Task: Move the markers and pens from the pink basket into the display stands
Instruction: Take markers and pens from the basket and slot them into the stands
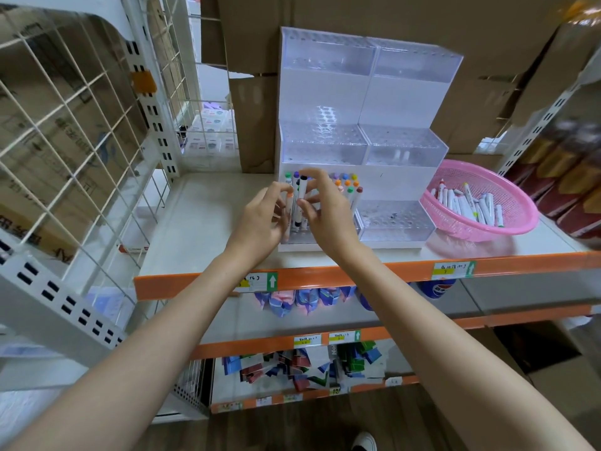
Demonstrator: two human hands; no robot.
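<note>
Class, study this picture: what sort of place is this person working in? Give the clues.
Probably a shop stockroom or warehouse: an orange shelf beam carrying a stock label, cardboard boxes stacked behind, and packaged goods on the lower shelf.

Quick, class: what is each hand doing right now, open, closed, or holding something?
Left hand: holds an orange-capped marker.
Right hand: pinches a black-capped marker between finger and thumb.

A white shelf (208, 219) with an orange front edge is seen; clear tiered display stands (367, 151) and a pink basket (520, 219) are set directly on it.
</note>
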